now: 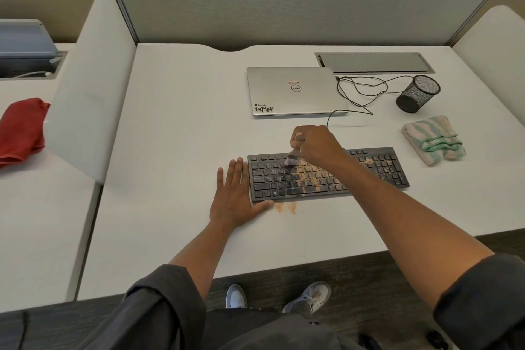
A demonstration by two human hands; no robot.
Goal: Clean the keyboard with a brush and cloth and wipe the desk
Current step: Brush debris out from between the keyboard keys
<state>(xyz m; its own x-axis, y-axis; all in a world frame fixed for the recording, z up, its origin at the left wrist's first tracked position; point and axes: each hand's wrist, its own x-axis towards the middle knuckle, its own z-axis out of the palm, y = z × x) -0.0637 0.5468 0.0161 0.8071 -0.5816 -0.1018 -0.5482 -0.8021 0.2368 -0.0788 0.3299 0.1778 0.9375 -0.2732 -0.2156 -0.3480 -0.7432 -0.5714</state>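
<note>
A black keyboard (377, 167) lies on the white desk (176, 128), dusted with orange-brown powder across its middle keys. My right hand (316, 146) grips a small brush (292, 158), whose bristles touch the upper-left keys. My left hand (235, 193) lies flat with straight fingers on the desk, pressed against the keyboard's left end, thumb at its front corner. A patch of the powder (286, 207) sits on the desk just in front of the keyboard. A folded striped cloth (433, 139) lies to the right of the keyboard.
A closed silver laptop (292, 91) sits behind the keyboard, its cable (360, 91) looping toward a black mesh pen cup (417, 94). A cable hatch (375, 62) is set in the desk at the back right. Grey partition panels surround the desk. A red cloth (22, 129) lies on the neighbouring desk.
</note>
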